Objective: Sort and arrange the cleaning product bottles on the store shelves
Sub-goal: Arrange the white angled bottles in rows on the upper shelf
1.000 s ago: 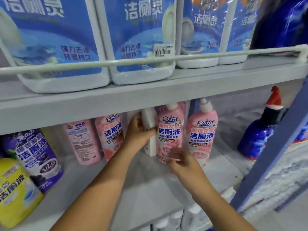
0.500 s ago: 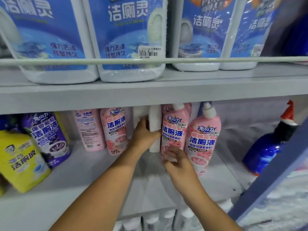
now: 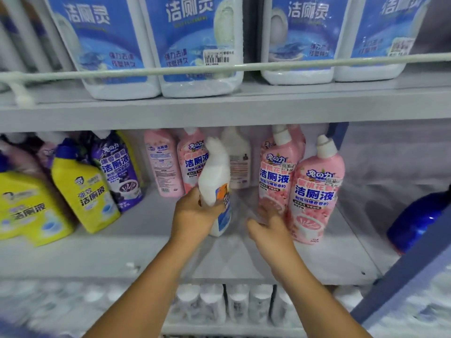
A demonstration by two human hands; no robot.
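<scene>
- The white bottle (image 3: 214,176) is off the middle shelf (image 3: 122,254), held above its middle part; its long axis runs near upright, leaning a little, with the capped neck pointing up and slightly left toward the underside of the upper shelf (image 3: 219,113), and its base pointing down toward the shelf's front edge.
- The left hand (image 3: 192,215) grips the bottle's lower body, fingers curled round its left side, beside an orange and blue label.
- The right hand (image 3: 271,230) is blurred; its fingers reach to the foot of the pink bottles (image 3: 314,191) standing right of the white one, touching the nearer of them, but whether they clasp it cannot be told.
- Behind the held bottle, near the shelf's back edge, stand two more pink bottles (image 3: 163,164) and a white back bottle (image 3: 238,162).
- Toward the shelf's left end stand a purple bottle (image 3: 119,172) and yellow bottles (image 3: 80,191).
- At the right end stands a dark blue bottle (image 3: 415,223).
- Large blue-labelled jugs (image 3: 195,45) line the upper shelf behind a rail (image 3: 244,68).
</scene>
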